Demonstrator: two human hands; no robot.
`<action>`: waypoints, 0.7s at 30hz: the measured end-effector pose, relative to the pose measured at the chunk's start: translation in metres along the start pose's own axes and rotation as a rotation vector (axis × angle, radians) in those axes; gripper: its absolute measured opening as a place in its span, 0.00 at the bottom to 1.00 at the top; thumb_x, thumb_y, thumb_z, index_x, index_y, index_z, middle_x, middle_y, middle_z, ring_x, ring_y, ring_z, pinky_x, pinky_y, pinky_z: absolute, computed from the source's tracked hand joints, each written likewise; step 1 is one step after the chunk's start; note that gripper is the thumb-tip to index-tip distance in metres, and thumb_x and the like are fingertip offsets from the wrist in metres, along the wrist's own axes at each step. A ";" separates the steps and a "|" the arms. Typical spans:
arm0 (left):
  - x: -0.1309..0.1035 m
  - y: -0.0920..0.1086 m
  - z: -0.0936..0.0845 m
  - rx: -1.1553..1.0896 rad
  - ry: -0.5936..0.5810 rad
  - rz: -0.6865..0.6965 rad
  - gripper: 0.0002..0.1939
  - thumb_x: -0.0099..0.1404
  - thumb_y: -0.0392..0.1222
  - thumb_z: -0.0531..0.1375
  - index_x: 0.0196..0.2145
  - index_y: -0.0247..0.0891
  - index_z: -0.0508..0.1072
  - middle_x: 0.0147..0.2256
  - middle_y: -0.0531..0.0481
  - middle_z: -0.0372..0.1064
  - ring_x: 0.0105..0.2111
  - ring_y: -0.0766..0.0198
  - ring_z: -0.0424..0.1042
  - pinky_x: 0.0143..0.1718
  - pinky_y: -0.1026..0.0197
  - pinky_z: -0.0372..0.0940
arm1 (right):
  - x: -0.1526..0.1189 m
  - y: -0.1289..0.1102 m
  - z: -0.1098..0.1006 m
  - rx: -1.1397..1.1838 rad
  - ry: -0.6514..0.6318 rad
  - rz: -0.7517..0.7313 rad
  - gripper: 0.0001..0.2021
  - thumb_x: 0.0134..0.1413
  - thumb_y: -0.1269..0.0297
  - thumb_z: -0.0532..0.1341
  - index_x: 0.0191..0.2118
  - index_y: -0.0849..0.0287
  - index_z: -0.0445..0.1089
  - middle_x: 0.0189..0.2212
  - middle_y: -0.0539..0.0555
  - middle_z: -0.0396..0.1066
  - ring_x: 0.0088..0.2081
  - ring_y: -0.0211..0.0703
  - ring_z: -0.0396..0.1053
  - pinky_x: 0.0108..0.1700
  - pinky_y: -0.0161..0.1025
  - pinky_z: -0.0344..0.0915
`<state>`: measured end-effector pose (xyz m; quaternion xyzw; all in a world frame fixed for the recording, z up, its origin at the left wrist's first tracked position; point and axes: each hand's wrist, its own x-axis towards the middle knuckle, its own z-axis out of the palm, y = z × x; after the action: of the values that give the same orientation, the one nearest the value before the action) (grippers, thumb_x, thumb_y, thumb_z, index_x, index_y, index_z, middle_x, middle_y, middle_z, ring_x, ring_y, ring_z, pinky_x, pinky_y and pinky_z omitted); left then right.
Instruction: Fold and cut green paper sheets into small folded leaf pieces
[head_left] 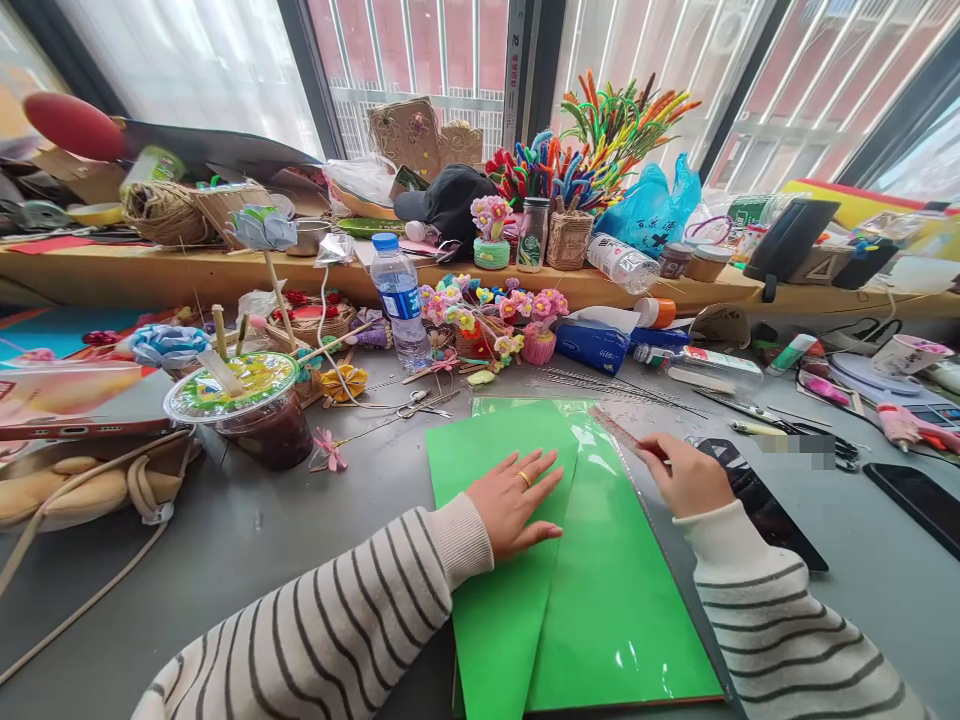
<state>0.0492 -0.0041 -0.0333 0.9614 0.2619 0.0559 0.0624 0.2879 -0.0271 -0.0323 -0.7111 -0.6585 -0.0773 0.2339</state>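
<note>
A loose green paper sheet [480,620] lies slanted over a pack of green paper [622,590] in a shiny clear plastic sleeve [592,432]. My left hand [517,500], a ring on one finger, rests flat on the loose sheet with its fingers spread. At the pack's far right corner, my right hand [686,475] is closed in a pinch on the sleeve's edge, where a thin reddish-brown strip shows. The exact grip of those fingertips is partly hidden. A dark flat card-like piece [765,500] lies beside the right wrist.
A lidded drink cup [274,425] and a water bottle [401,310] stand left of the paper. Small scissors [420,402], thin wires [615,385] and crocheted flowers [536,320] lie beyond it. A black phone [919,505] and a glue gun [900,425] are at right.
</note>
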 end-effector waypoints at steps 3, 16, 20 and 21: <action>0.010 -0.005 0.011 -0.007 -0.018 0.029 0.29 0.58 0.54 0.40 0.52 0.33 0.49 0.54 0.45 0.42 0.53 0.59 0.42 0.52 0.57 0.43 | -0.010 -0.003 0.008 0.159 -0.027 -0.105 0.06 0.47 0.67 0.50 0.29 0.59 0.64 0.26 0.51 0.69 0.26 0.39 0.65 0.27 0.33 0.60; 0.008 0.014 0.016 0.042 0.012 -0.092 0.35 0.56 0.59 0.37 0.52 0.28 0.48 0.54 0.40 0.40 0.54 0.55 0.39 0.52 0.53 0.41 | 0.009 -0.008 0.031 0.012 -0.060 -0.279 0.08 0.48 0.70 0.49 0.30 0.58 0.65 0.28 0.52 0.69 0.29 0.40 0.66 0.29 0.34 0.61; 0.001 0.029 0.016 0.079 -0.033 -0.229 0.37 0.55 0.60 0.37 0.53 0.27 0.47 0.55 0.39 0.37 0.54 0.53 0.37 0.51 0.51 0.41 | 0.008 -0.002 0.033 0.041 -0.031 -0.346 0.09 0.50 0.69 0.48 0.33 0.58 0.65 0.29 0.52 0.69 0.31 0.40 0.66 0.31 0.34 0.61; -0.001 0.034 0.015 0.091 -0.055 -0.268 0.37 0.55 0.60 0.38 0.53 0.27 0.48 0.54 0.38 0.37 0.54 0.52 0.37 0.51 0.50 0.41 | 0.007 -0.002 0.033 0.059 -0.017 -0.354 0.09 0.50 0.69 0.48 0.32 0.58 0.65 0.29 0.52 0.70 0.31 0.40 0.66 0.31 0.34 0.62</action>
<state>0.0675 -0.0350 -0.0426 0.9209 0.3884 0.0089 0.0326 0.2804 -0.0063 -0.0576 -0.5775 -0.7774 -0.0921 0.2317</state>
